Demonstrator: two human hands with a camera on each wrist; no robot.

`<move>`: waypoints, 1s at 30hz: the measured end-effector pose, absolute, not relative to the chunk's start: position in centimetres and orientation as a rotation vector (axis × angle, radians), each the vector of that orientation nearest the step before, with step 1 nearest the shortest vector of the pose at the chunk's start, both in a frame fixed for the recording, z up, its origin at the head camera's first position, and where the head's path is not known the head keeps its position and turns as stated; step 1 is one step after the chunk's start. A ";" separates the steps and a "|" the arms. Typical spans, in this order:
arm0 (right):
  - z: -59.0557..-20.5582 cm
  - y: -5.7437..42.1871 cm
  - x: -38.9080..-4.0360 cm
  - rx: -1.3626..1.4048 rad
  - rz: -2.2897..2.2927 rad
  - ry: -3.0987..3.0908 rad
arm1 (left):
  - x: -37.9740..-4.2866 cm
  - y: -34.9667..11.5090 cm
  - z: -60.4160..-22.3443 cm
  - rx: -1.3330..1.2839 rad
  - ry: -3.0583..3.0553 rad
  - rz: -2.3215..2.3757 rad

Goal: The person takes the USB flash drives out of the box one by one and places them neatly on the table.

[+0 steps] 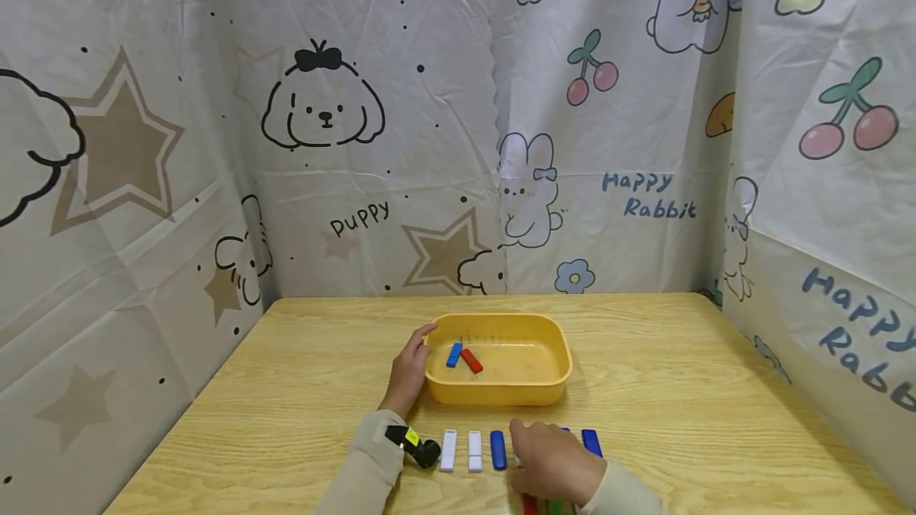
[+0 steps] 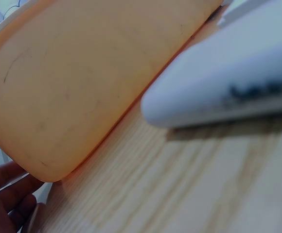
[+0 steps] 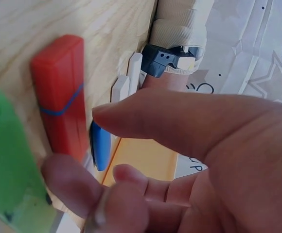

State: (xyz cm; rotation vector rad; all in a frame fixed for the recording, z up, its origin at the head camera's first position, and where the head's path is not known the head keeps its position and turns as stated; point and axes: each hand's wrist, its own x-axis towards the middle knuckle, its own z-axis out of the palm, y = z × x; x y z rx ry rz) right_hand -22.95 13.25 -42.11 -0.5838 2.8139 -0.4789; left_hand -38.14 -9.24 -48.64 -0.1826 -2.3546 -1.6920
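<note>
My left hand (image 1: 408, 372) rests against the left end of a yellow plastic basin (image 1: 498, 394), a fingertip at its rim; in the left wrist view several fingers (image 2: 14, 191) show beside its lower corner. Inside the basin lie a small blue stick (image 1: 454, 354) and a red stick (image 1: 471, 361), shaped like flash drives. Over the front row hovers my right hand (image 1: 554, 461), thumb and fingers spread apart with nothing between them. Close to its fingertips in the right wrist view is a red stick (image 3: 63, 97) with a blue line round it, beside a green stick (image 3: 12, 165).
In front of the basin stand two white sticks (image 1: 448, 451) and a blue stick (image 1: 498, 450) side by side. Another blue stick (image 1: 591, 442) lies right of the right hand, which hides part of the row. Printed curtains (image 1: 372, 245) enclose the wooden table (image 1: 322, 340).
</note>
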 end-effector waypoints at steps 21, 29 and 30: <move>-41.1 14.0 -23.9 -0.758 -0.698 3.045 | -38.2 -9.2 -48.8 -0.183 -2.351 -1.717; -40.5 15.0 -25.4 -0.712 -0.719 3.201 | -38.3 -9.3 -48.9 -0.183 -2.349 -1.707; -40.4 15.0 -25.6 -0.697 -0.724 3.219 | -38.4 -9.3 -49.0 -0.180 -2.348 -1.711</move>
